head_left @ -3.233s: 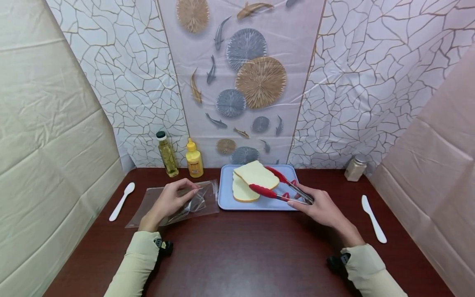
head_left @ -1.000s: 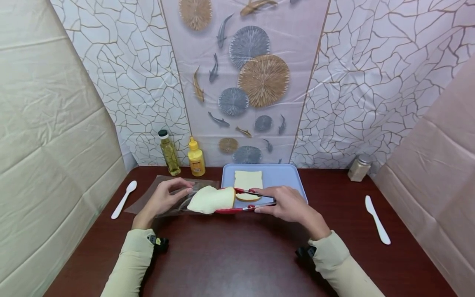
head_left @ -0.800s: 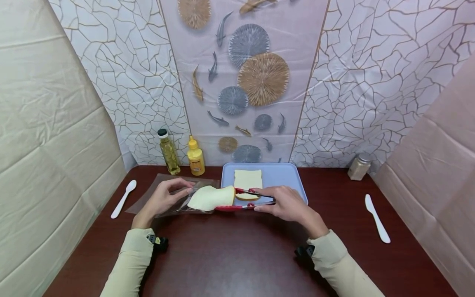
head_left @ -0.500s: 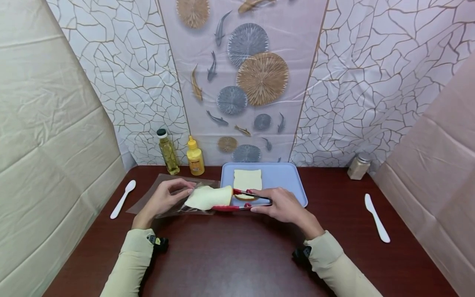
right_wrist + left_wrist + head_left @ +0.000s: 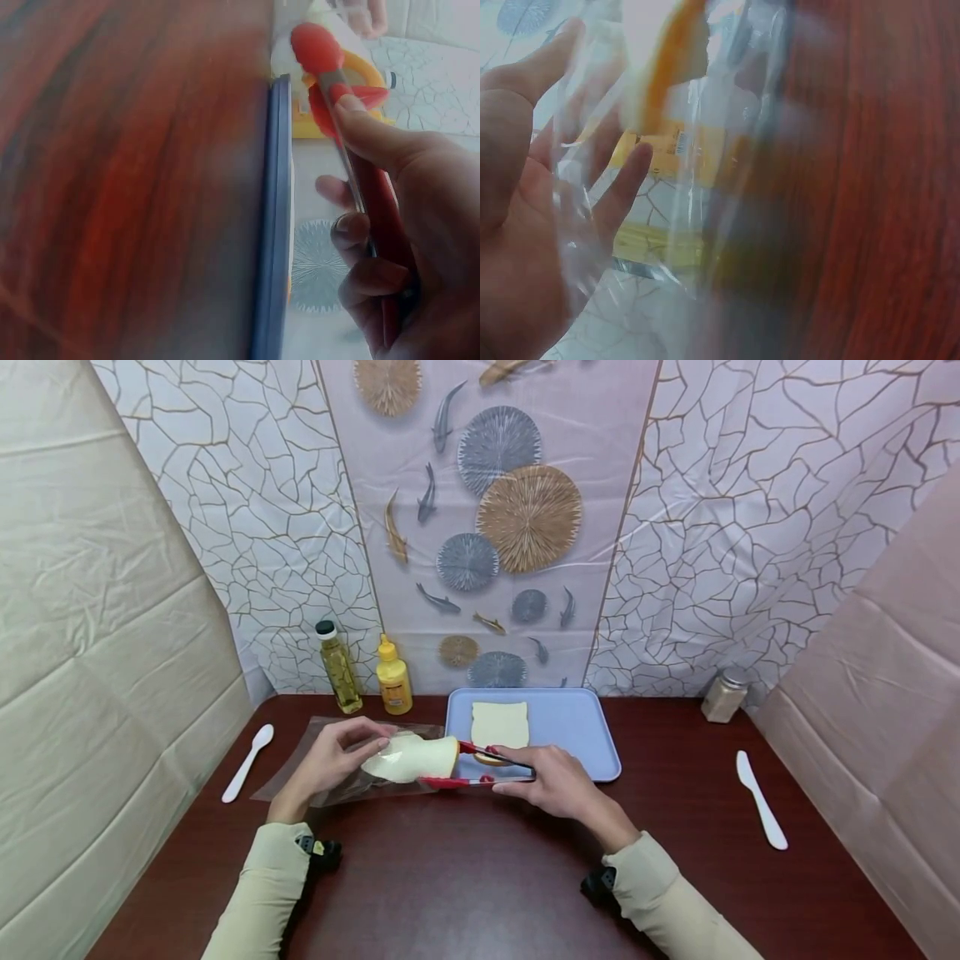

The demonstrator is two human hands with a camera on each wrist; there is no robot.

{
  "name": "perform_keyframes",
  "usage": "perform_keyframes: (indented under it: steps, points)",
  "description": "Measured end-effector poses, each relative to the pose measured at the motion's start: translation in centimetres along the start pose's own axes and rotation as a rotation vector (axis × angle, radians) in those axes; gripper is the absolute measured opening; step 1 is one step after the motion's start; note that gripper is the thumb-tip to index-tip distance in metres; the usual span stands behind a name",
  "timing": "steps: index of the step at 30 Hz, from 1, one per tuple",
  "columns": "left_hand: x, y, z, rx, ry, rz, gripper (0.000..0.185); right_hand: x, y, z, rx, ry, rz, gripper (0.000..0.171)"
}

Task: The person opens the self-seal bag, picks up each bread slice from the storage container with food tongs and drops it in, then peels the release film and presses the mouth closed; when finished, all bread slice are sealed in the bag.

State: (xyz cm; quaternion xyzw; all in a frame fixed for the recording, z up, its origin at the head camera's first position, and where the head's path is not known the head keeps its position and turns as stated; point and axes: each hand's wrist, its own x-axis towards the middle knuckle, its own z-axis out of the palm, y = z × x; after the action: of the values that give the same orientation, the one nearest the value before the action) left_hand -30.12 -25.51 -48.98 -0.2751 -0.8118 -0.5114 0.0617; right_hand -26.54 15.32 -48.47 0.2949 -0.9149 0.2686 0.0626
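Note:
My right hand (image 5: 551,781) grips red-tipped tongs (image 5: 480,768) that clamp a slice of white bread (image 5: 408,758), held just above the table at the mouth of a clear plastic bag (image 5: 315,768). My left hand (image 5: 337,756) pinches the upper film of the bag and holds its mouth up; the left wrist view shows the clear plastic bag (image 5: 675,187) over my fingers (image 5: 622,187). A second bread slice (image 5: 499,724) lies on the light blue tray (image 5: 577,735). In the right wrist view my fingers (image 5: 375,142) curl round the tongs (image 5: 337,90) beside the light blue tray's edge (image 5: 277,225).
An oil bottle (image 5: 337,668) and a yellow squeeze bottle (image 5: 393,677) stand at the back left. A white plastic spoon (image 5: 247,762) lies far left, a white plastic knife (image 5: 761,799) far right, and a shaker jar (image 5: 720,696) at the back right. Fabric walls enclose the dark wooden table (image 5: 480,868).
The right hand lifted one slice off the tray with the tongs and has carried it left, up to the bag's mouth. The left hand has stayed on the bag.

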Motion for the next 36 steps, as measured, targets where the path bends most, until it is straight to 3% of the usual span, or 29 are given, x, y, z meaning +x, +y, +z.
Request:
perform_keyframes:
  steps: [5,15,20,26,36]
  points:
    - [0.1,0.2,0.0,-0.049,-0.001,-0.013,0.024,-0.1,-0.2,-0.1,-0.011,-0.029,0.021,0.063]
    - [0.1,-0.1,0.2,0.018,-0.025,-0.049,0.015,0.2,-0.3,0.5,0.06,-0.042,0.005,0.066]
    - [0.1,-0.3,0.3,-0.013,-0.012,-0.031,0.02,0.7,-0.5,0.9,0.028,-0.056,-0.019,0.066]
    - [0.1,-0.3,0.2,-0.003,0.013,-0.041,0.017,1.6,-0.6,1.4,0.067,-0.064,-0.027,0.068]
    - [-0.3,-0.3,0.2,-0.052,-0.026,-0.029,0.019,3.0,-1.3,2.3,0.063,-0.106,-0.008,0.071]
